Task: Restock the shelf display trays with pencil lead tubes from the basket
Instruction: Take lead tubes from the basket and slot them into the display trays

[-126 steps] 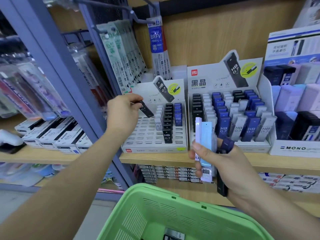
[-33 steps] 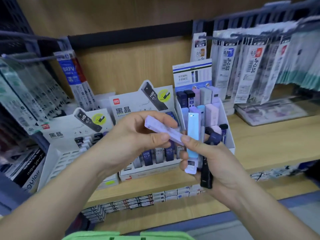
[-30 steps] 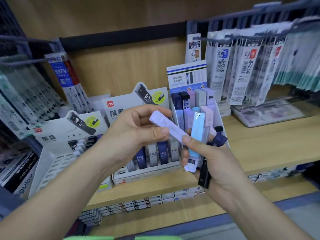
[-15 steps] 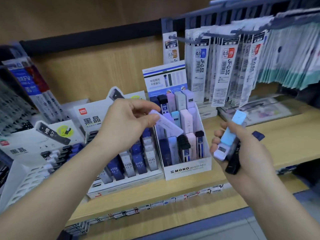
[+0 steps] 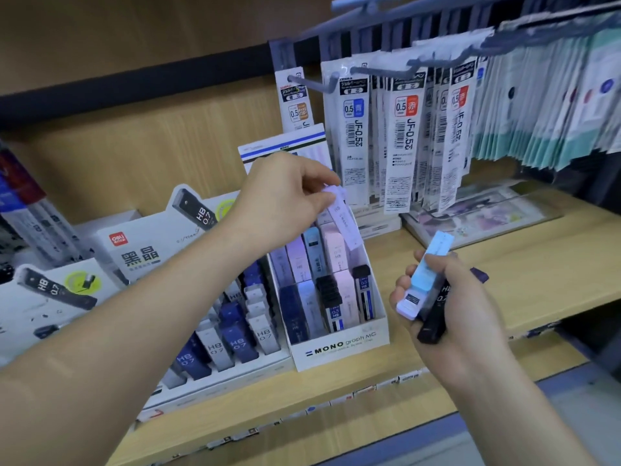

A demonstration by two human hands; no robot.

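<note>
My left hand [image 5: 285,200] pinches a lilac lead tube [image 5: 342,218] by its top end, over the back right corner of the white MONO display tray [image 5: 339,348]. The tube's lower end touches the tray's right wall. The tray holds several pastel, navy and black tubes standing in rows. My right hand [image 5: 450,304] grips a bundle to the right of the tray: a light blue tube [image 5: 428,270] in front, a black tube [image 5: 435,317] behind it and a dark navy one partly hidden. The basket is out of view.
Left of the MONO tray stand two white Deli HB 0.7 trays [image 5: 215,358] with navy, grey and black tubes. Refill packs [image 5: 403,136] hang on pegs above right. A flat clear packet [image 5: 477,216] lies on the wooden shelf [image 5: 537,274].
My left hand has carried the lilac tube up and right, from the tray's middle to its back right corner. My right hand with its bundle has barely shifted. The view has turned right.
</note>
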